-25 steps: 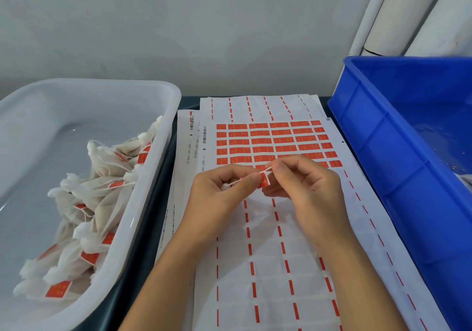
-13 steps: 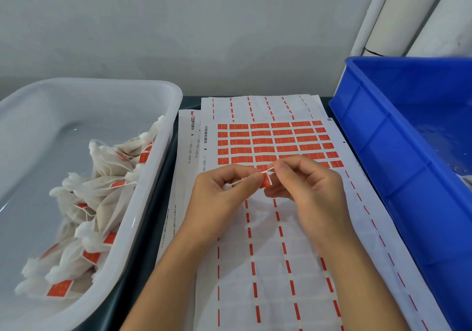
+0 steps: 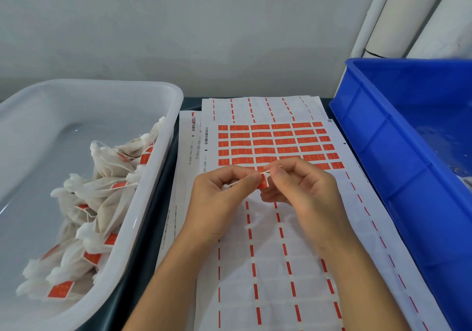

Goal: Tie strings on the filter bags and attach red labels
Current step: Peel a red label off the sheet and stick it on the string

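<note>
White tub (image 3: 176,95) at left held tied filter bags (image 3: 102,197). Left hand (image 3: 219,197) pinched a string (image 3: 236,182), right hand (image 3: 304,190) pinched a red label (image 3: 263,182) onto it, over the label sheet (image 3: 275,144); blue bin (image 3: 383,151) right.

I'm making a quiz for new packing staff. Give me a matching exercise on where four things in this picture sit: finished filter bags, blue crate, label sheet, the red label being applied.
Things:
1. finished filter bags
2. blue crate
3. label sheet
4. red label

Places:
A. far right of the bench
B. pinched between the left hand and right hand
C. in the white tub
D. flat under both hands

Pairs: 1-C, 2-A, 3-D, 4-B
</note>
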The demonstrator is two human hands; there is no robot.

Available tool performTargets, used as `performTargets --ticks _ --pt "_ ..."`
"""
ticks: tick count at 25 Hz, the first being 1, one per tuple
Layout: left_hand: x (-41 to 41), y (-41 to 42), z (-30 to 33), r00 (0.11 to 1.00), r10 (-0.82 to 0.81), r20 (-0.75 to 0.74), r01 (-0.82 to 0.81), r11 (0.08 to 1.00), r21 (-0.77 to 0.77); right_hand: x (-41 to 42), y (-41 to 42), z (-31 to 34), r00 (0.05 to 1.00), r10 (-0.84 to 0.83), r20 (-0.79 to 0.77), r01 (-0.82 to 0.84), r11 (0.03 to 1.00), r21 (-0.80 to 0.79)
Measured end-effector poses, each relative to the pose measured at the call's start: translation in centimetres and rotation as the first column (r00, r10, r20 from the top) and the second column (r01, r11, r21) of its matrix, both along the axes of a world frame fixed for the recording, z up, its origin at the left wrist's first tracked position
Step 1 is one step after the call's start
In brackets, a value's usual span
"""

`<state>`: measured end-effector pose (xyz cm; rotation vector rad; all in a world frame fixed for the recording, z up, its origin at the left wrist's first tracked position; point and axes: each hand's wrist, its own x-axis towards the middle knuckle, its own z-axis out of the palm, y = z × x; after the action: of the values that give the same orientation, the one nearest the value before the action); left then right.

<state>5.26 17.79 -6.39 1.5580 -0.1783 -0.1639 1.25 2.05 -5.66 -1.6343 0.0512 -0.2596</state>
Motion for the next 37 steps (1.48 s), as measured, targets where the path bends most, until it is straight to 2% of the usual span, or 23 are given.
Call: performTargets --ticks 3,11,15,18,22,29,33,37 --pt "-0.05 0.03 0.15 1.0 -0.014 0.024 0.014 1.0 0.014 -0.07 0.11 -0.05 0.998 0.067 -0.007 -0.068 0.996 -0.055" --pt "-0.2 -0.1 0.13 0.998 -0.002 0.055 0.0 0.999 0.044 0.05 -0.23 -0.4 1.0 -0.01 -0.009 0.009 0.996 -0.094" --pt "-0.29 -0.1 0.22 0.996 -0.004 0.093 0.003 1.0 0.01 0.08 -0.24 -0.49 1.0 -0.016 -0.012 0.015 0.994 -0.107" --pt "-0.23 -0.22 0.21 0.992 0.003 0.123 -0.011 0.998 0.063 0.09 -0.18 -0.5 1.0 -0.007 -0.02 0.004 0.992 -0.13" --pt "-0.15 -0.46 0.01 0.99 0.019 0.143 -0.034 0.994 0.106 0.08 -0.22 -0.61 0.999 0.012 -0.036 -0.014 0.997 -0.078" --pt "-0.28 -0.48 -0.01 0.994 -0.006 0.105 -0.005 0.994 0.112 0.08 -0.34 -0.47 1.0 -0.015 -0.022 0.013 0.997 -0.08" --pt "-0.19 -0.35 0.14 0.993 0.017 0.118 -0.026 0.997 0.077 -0.04 0.01 -0.48 0.991 0.103 -0.084 -0.104 0.995 -0.004" --pt "-0.21 -0.47 0.15 0.995 0.047 0.085 -0.052 0.997 0.065 -0.05 0.31 -0.74 0.987 0.117 -0.114 -0.128 0.987 -0.095"
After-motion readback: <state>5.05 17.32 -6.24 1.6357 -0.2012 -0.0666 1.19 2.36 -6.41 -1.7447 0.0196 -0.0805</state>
